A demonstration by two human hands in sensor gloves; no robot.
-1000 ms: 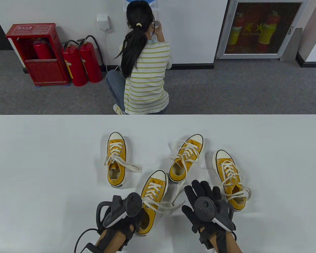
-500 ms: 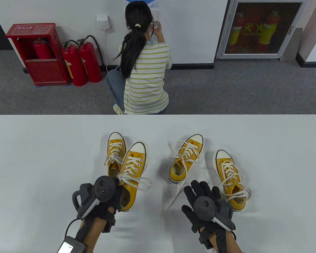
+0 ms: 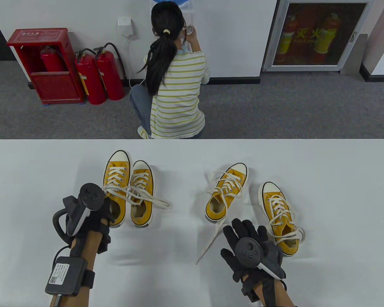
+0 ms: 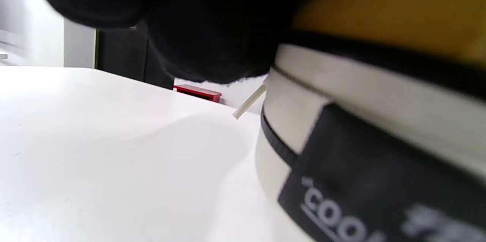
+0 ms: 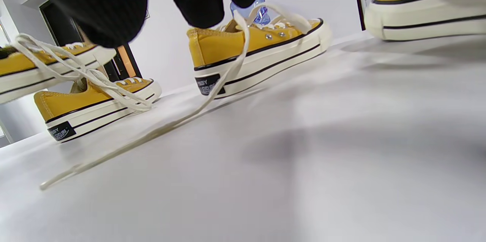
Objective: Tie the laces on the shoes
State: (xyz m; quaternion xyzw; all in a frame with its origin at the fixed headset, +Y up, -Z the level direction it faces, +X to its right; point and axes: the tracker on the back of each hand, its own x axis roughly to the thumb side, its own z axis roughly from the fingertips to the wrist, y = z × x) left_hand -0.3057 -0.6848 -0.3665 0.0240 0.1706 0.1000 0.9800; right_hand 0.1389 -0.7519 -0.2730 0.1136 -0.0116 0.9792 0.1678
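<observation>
Four yellow canvas shoes (image 3: 224, 192); left hand (image 3: 96, 217) grips one (image 3: 115, 188), right hand (image 3: 243, 236) flat, fingers spread.

The left hand (image 3: 96, 211) reaches forward on the left side of the bench (image 3: 35, 179), forearm bare above the glove, a black box strapped at the wrist. Its tracker (image 3: 91, 195) sits tilted on the back of the hand and hides the fingers from above; the wrist view shows only a blurred dark glove, so the state of its grip cannot be read. The right hand (image 3: 243, 236) rests lower on the right, palm down, gloved fingers (image 3: 241, 225) straight and spread forward, holding nothing, tracker on its back.
</observation>
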